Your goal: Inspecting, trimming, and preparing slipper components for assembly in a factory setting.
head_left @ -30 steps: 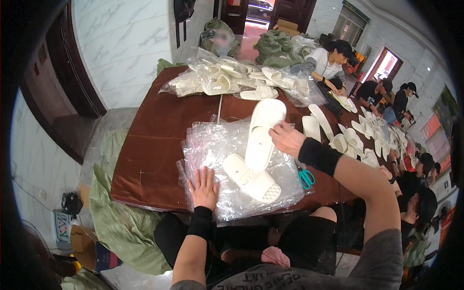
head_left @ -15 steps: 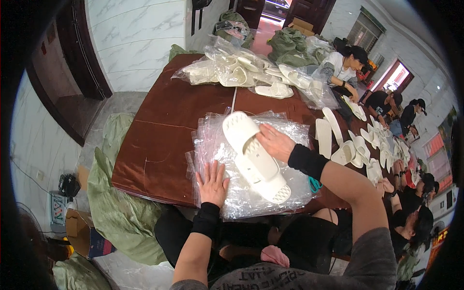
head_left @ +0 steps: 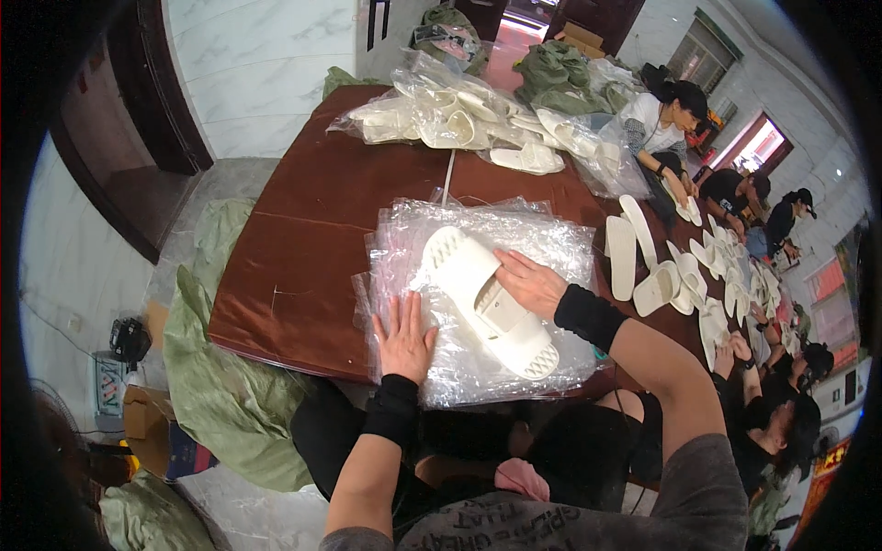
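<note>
On stacked bags (head_left: 551, 234), 2 slippers (head_left: 457, 268).

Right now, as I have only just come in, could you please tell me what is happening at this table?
A person's left hand lies flat on a stack of clear plastic bags, while the right hand touches the white slippers lying overlapped on that stack. Bagged slippers are heaped toward the table's far edge, and loose slippers lie to the right. Farther along, a co-worker in a white top bends over the work.
</note>
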